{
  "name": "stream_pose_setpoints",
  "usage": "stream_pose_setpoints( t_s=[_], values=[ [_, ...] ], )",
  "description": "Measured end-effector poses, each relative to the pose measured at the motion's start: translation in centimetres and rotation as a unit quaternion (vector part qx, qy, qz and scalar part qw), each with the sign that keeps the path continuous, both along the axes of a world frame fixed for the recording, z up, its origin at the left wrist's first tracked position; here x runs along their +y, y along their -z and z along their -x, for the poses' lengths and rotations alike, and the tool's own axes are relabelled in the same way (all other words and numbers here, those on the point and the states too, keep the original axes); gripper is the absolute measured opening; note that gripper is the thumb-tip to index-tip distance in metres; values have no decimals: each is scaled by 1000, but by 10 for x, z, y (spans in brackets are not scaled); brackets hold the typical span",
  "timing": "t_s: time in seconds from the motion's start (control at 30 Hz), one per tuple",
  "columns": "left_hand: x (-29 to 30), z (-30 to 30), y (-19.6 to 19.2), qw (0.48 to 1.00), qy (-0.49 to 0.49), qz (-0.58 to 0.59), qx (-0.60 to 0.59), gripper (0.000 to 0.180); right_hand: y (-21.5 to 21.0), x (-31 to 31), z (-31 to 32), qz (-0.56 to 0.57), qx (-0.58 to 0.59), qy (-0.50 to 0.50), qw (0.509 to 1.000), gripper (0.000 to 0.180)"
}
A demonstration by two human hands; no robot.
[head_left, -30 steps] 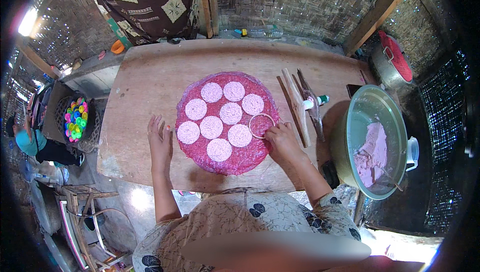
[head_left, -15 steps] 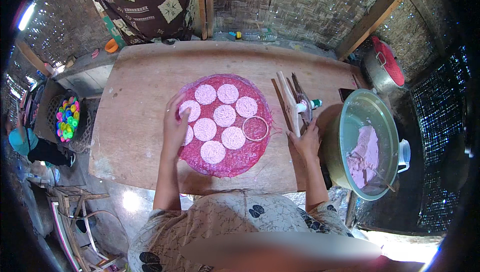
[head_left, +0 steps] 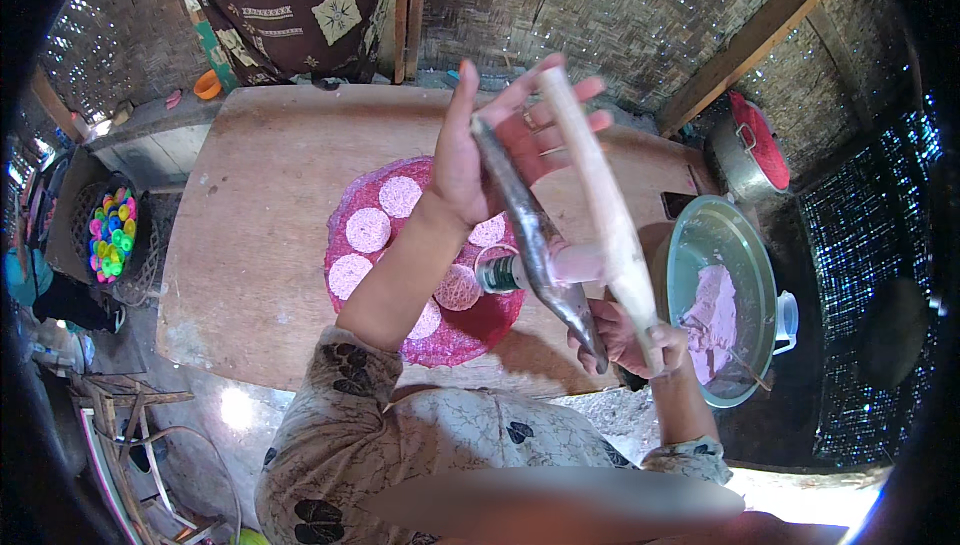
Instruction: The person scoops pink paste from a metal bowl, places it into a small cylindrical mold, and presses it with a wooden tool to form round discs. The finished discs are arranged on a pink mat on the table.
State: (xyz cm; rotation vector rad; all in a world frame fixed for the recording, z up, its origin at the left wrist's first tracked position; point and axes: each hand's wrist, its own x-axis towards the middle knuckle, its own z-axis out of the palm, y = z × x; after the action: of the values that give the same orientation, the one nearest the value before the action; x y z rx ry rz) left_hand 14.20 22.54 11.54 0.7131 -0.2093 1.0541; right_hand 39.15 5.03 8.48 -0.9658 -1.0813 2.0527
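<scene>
A wooden hand press (head_left: 615,215), with one pale and one dark handle, is raised tilted above the table. A pinkish plunger (head_left: 577,264) joins the handles, and a green-and-white cylinder (head_left: 499,274) sticks out on the dark handle's side. My right hand (head_left: 628,337) grips the lower ends of the handles. Behind their upper ends, my left hand (head_left: 505,140) is open with fingers spread. Below lies a round tray covered in red mesh (head_left: 467,338), bearing several pink noodle-textured discs (head_left: 368,230). The press and my left forearm hide part of it. A thin ring (head_left: 510,248) shows partly behind the cylinder.
At the right stands a large green basin (head_left: 682,245) with pink dough (head_left: 712,315). A metal pot (head_left: 735,160) with red cloth and a dark phone (head_left: 677,205) are beyond it. Far left, a basket holds colourful small pieces (head_left: 112,235); a person is near it.
The press has been lifted off the table by my right hand and swung left over the tray. My left hand has left the tray's edge and risen to the handles' upper ends.
</scene>
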Motion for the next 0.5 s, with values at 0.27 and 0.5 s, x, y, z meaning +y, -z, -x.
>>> stream_pose_setpoints(
  t_s=[0.27,0.5],
  values=[
    [31,-13,-20,999,34,-22,13,82,-16,35,-18,76,-36,-87,993,145],
    [93,-19,163,968,21,220,-119,54,34,97,-11,202,-139,-33,969,102]
  ],
)
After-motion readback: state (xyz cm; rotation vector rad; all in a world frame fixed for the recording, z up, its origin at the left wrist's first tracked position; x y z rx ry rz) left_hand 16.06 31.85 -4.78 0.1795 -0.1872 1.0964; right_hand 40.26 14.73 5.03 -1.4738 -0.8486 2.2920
